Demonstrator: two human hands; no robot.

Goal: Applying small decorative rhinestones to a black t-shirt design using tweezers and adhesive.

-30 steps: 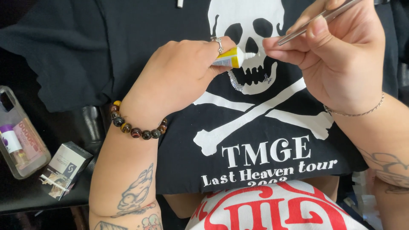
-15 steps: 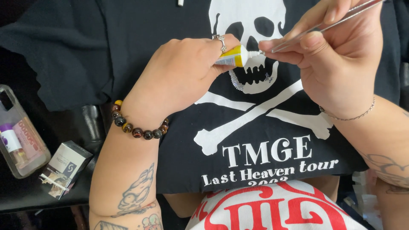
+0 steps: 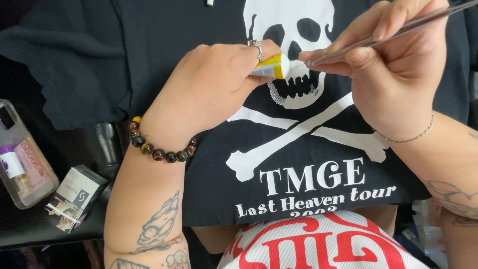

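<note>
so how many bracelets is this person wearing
2. A beaded bracelet of dark and amber beads circles the left wrist, below the left hand. A thin chain bracelet circles the right wrist, below the right hand. None others show.

To my left, a small dark carton [image 3: 74,198] lies just beside a clear case [image 3: 22,159]; red-and-white printed fabric [image 3: 318,244] covers my lap

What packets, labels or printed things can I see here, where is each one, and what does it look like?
Small box: lower left on the dark surface, black and white, rectangular.
Clear case: far left edge, pink slip and purple-capped vial inside.
Yellow tube: in the left hand, white nozzle.
Black shirt: centre, white skull print.
</note>
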